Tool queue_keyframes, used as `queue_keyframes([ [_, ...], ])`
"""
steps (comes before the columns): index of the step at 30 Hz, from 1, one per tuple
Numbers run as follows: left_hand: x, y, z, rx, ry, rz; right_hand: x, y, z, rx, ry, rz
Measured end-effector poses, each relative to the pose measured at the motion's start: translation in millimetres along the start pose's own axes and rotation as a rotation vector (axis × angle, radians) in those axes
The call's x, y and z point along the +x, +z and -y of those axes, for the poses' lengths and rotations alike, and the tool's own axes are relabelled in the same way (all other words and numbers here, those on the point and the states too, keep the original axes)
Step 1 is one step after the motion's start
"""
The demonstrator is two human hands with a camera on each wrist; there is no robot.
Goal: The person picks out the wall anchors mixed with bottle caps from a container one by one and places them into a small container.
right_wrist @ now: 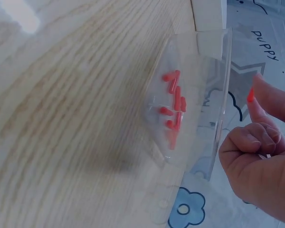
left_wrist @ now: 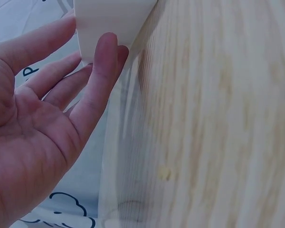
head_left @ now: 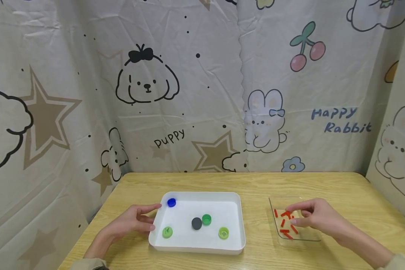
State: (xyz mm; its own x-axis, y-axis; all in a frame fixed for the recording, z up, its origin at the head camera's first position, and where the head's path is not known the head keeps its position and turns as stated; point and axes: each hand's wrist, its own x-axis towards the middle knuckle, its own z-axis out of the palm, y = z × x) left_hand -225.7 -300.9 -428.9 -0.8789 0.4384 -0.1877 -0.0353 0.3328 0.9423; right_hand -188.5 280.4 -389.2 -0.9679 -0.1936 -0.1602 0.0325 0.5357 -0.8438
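Observation:
My left hand (head_left: 129, 221) touches the left wall of a white rectangular tray (head_left: 185, 212), its fingers extended and spread along that side. The fingertips also meet the tray wall (left_wrist: 111, 19) in the left wrist view. My right hand (head_left: 318, 217) is above a clear plastic box (head_left: 305, 240). Between thumb and index finger it pinches a small red stick (right_wrist: 250, 95), mostly covered by the fingertips. Several more red sticks (right_wrist: 177, 97) lie scattered on the box's floor.
In the tray lie a blue cap (head_left: 171, 202), a dark grey disc (head_left: 196, 223), a green cap (head_left: 207, 219) and two light green caps (head_left: 167, 232). Both containers stand on a wooden table (head_left: 256, 185). A printed curtain (head_left: 209, 93) hangs behind.

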Motion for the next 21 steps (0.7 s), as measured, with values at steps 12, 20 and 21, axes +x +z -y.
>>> queue_keyframes([
  [12,0.0,-1.2,-4.4,0.04,-0.022,0.002,5.3,8,8,-0.027,-0.063,0.022],
  [20,-2.1,-2.1,-15.4,0.117,-0.006,0.03,7.8,8,6,-0.003,-0.09,0.084],
  [21,-2.5,-2.2,-17.9,0.139,0.001,0.024,7.8,7,7,-0.003,-0.09,0.084],
])
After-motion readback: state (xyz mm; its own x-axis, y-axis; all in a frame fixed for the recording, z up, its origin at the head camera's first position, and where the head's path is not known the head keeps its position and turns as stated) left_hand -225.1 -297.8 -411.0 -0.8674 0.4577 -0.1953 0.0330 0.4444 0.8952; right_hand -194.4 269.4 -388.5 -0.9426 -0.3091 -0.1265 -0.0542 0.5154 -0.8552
